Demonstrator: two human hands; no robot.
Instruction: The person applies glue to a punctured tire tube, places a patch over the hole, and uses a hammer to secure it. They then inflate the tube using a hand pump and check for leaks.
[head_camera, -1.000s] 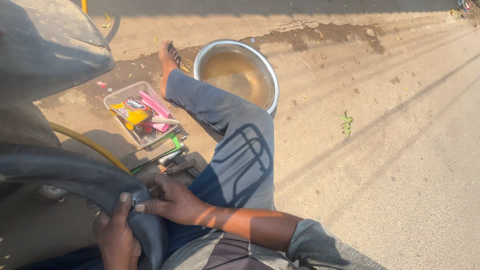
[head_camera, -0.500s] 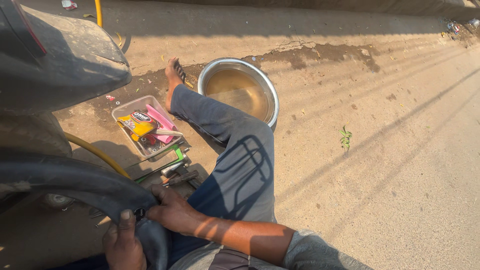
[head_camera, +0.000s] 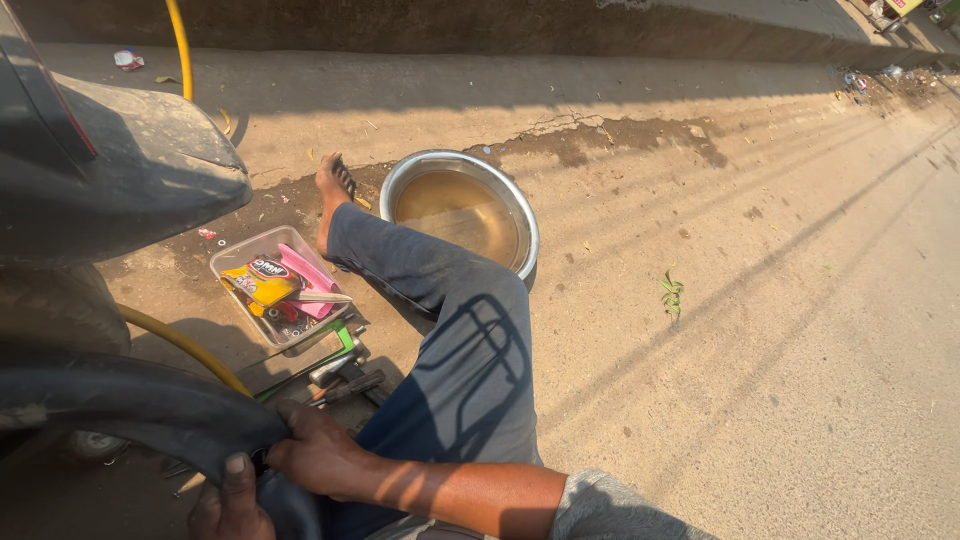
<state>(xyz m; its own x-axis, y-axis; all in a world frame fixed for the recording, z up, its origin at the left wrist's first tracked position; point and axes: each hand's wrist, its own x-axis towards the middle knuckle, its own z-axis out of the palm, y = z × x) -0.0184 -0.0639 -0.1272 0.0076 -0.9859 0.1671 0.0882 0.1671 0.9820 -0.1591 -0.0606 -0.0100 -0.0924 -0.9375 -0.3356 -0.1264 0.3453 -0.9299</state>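
Here, your right hand (head_camera: 320, 458) and left hand (head_camera: 232, 505), lower left of frame, fingers curled tight on black rubber inner tube (head_camera: 130, 410), pinching one spot; round metal water basin (head_camera: 462, 207) upper centre.

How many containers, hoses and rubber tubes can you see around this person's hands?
Containers: 2, a round metal basin of murky water and a clear plastic tray of small items
Yellow hoses: 1
Black rubber inner tubes: 1
Total: 4

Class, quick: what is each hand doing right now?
Left hand: closed on the black tube.
Right hand: closed on the same tube.
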